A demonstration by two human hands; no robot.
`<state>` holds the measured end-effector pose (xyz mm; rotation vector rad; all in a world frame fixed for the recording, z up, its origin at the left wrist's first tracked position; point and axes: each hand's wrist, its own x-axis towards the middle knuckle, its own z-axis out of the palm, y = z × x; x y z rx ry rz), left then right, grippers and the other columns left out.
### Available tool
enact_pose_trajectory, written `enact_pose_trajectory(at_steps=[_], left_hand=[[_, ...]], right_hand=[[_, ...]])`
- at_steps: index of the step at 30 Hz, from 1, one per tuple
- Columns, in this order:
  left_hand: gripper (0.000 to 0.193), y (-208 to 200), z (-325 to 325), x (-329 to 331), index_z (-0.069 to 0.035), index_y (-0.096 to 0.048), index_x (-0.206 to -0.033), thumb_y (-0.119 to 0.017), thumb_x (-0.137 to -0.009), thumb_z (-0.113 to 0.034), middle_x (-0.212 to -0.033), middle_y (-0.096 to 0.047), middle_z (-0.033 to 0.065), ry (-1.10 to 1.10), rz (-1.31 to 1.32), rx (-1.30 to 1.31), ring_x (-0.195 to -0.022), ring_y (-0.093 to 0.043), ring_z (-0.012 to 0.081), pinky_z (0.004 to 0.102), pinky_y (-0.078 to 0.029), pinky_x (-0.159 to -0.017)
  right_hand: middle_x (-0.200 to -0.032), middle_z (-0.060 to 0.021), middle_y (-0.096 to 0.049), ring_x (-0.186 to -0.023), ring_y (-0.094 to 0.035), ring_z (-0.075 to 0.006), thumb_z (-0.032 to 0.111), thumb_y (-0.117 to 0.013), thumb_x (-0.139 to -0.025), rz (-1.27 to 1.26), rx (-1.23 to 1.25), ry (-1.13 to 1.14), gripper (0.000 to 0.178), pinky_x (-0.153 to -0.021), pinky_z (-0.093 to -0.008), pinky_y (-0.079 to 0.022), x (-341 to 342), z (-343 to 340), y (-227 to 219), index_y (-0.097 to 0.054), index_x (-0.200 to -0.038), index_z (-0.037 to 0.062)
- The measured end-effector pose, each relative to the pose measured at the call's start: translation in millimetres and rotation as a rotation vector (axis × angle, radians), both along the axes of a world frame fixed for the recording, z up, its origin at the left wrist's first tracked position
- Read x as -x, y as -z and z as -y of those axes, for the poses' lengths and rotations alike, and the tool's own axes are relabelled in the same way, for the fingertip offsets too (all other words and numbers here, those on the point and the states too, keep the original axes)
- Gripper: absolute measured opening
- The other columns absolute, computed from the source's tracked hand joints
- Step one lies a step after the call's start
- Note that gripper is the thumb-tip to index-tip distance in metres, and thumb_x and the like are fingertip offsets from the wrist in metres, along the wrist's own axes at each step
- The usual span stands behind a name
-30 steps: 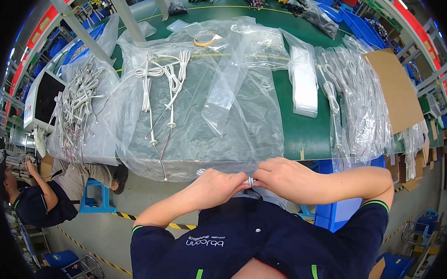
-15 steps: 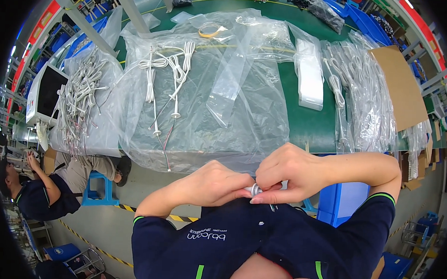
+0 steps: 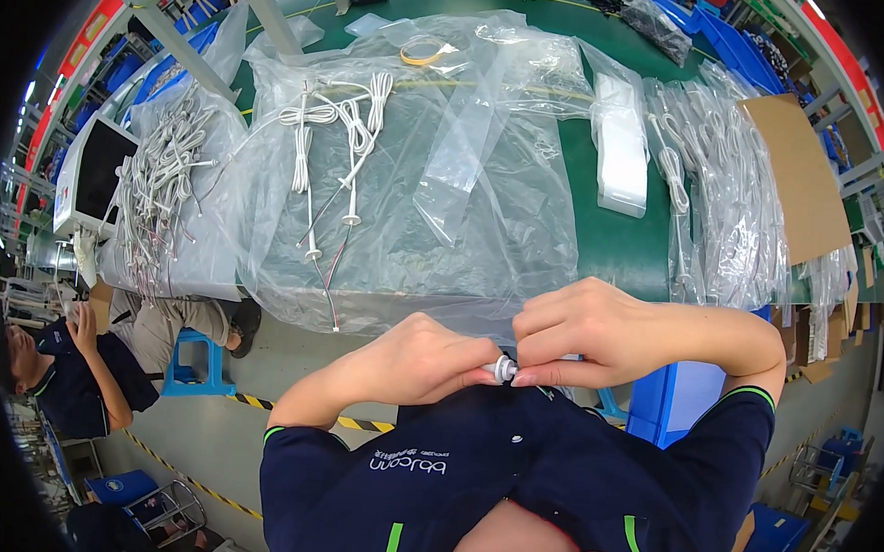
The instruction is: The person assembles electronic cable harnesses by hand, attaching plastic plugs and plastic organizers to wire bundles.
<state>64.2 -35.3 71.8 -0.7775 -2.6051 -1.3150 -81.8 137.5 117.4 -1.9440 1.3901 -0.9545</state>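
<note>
Close to my chest, at the table's near edge, my left hand (image 3: 436,360) pinches a small white ringed fitting (image 3: 503,368) between thumb and fingers. From the other side my right hand (image 3: 585,334) grips the fitting's end with closed fingertips. What runs on from the fitting is hidden by my fingers. On the clear plastic sheet ahead of my left hand lie two coiled white cables (image 3: 355,139), with collars and thin bare-ended wires pointing toward me.
A heap of white cables (image 3: 166,165) lies at the left beside a monitor (image 3: 96,177). To the right are a stack of clear bags (image 3: 622,151), bagged cables (image 3: 726,200) and a cardboard sheet (image 3: 801,178). A co-worker (image 3: 83,369) sits at the left.
My hands have drawn slightly apart, and more of the white fitting shows between them. The co-worker's raised hands have shifted.
</note>
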Motion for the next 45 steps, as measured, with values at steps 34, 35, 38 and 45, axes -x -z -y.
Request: enact_pose_trajectory(at_steps=[34,35,38,45], left_hand=[[0.014,12.4,-10.0,7.8,-0.007,-0.053,-0.084,-0.059,-0.083,-0.019,-0.058,-0.053,0.0080,-0.097,-0.014,0.074,-0.052,-0.055,0.0277,0.0366,-0.040,-0.043],[0.014,12.3,-8.4,7.1,-0.007,-0.053,-0.084,-0.059,-0.083,-0.019,-0.058,-0.053,0.0080,-0.095,-0.012,0.073,-0.052,-0.055,0.0277,0.0366,-0.040,-0.043],[0.013,10.4,-4.2,5.1,-0.007,-0.053,-0.085,-0.059,-0.084,-0.018,-0.060,-0.054,0.0087,-0.089,0.042,0.101,-0.053,-0.055,0.0285,0.0368,-0.040,-0.043],[0.013,11.5,-7.4,3.5,-0.006,-0.053,-0.086,-0.059,-0.083,-0.017,-0.059,-0.053,0.0096,-0.075,0.027,0.008,-0.051,-0.054,0.0294,0.0372,-0.039,-0.043]], right_hand=[[-0.050,-0.0085,-0.039,-0.044,-0.040,-0.0232,0.017,-0.058,-0.086,0.175,-0.074,0.250,0.036,-0.043,-0.0330,-0.030,-1.6,-14.1,36.9,-0.043,-0.057,0.0015],[-0.052,-0.0091,-0.040,-0.046,-0.041,-0.0237,0.018,-0.058,-0.086,0.031,-0.022,0.212,0.034,-0.044,-0.0326,-0.031,-1.8,-12.4,24.2,-0.045,-0.059,0.0016],[-0.055,-0.0084,-0.043,-0.050,-0.044,-0.0213,0.019,-0.058,-0.086,0.004,-0.073,0.092,0.031,-0.046,-0.0312,-0.032,1.3,-12.2,18.2,-0.047,-0.063,0.0020],[-0.057,0.0005,-0.042,-0.055,-0.038,-0.0071,0.020,-0.058,-0.088,0.388,-0.238,0.161,0.033,-0.048,-0.0261,-0.031,2.7,-8.5,19.3,-0.044,-0.065,0.0027]])
